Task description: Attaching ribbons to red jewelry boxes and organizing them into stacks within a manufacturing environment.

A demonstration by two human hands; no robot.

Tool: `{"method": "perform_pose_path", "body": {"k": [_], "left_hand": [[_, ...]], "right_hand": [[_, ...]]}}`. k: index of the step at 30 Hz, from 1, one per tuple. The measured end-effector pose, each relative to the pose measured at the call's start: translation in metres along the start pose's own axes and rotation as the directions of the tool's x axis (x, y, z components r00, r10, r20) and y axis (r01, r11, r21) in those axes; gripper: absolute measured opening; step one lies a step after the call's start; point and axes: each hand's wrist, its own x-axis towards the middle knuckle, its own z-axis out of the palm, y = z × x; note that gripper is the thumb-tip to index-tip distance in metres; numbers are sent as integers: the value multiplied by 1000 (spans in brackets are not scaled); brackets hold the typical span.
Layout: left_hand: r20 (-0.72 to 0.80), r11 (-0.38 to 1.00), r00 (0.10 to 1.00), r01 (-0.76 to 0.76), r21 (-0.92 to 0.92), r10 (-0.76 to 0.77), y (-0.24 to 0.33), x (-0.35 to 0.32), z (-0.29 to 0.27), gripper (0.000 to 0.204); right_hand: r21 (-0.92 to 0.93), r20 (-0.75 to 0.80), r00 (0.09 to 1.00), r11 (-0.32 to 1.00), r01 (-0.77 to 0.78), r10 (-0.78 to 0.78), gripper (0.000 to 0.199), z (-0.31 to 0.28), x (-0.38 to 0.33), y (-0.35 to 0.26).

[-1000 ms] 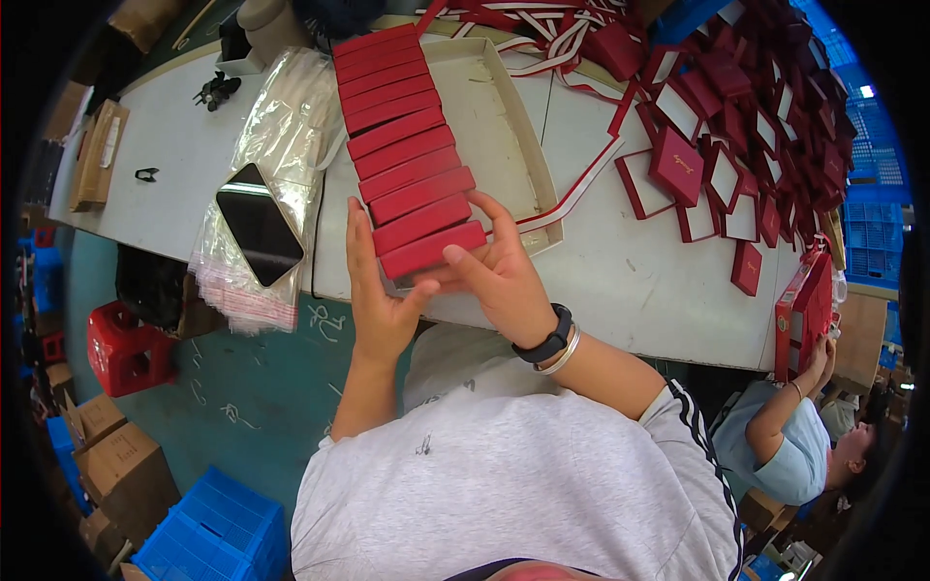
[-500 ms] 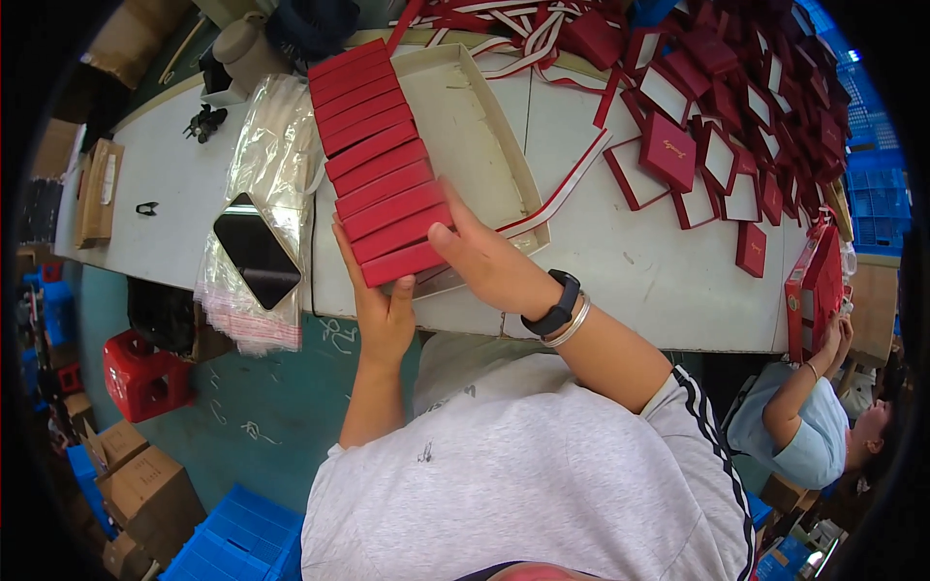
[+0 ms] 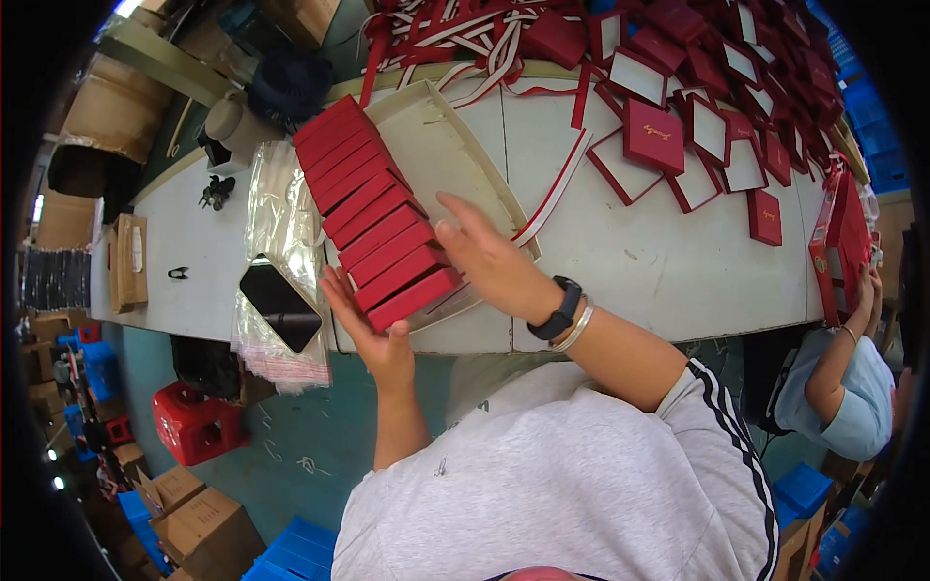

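A row of several red flat boxes stands on edge inside a shallow cream tray on the white table. My left hand presses flat against the near end of the row, palm on the last box. My right hand, with a black wristband and a bangle, rests with fingers spread along the row's right side, over the tray. Neither hand closes around a box.
A dark phone lies on clear plastic bags left of the tray. Loose red boxes and lids and red-white ribbons cover the far right. Another person sits at the right. Cartons and a red stool stand below.
The view has swung, so the tray and row sit more to the right and lower. My right hand has lifted its fingers from the last box and spread them along the row's side.
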Motion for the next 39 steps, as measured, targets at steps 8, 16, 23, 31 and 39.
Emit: {"method": "perform_pose_path", "body": {"k": [8,16,23,31,39], "left_hand": [[136,920,974,-216,327,180,30,33,-19,103],[308,965,952,-79,252,-2,20,57,-14,83],[272,996,960,78,-53,-61,18,57,-1,77],[81,987,997,16,-162,-2,1,39,3,71],[76,913,960,281,-295,-271,-6,19,-8,81]], "right_hand": [[-832,239,935,442,337,-263,24,-79,1,9],[-591,194,981,794,141,-30,7,-109,-17,-10],[-860,-17,970,498,109,-242,13,-161,-33,-15],[82,162,987,996,-25,12,61,-35,7,3],[148,29,989,978,-147,144,75,33,54,29]]}}
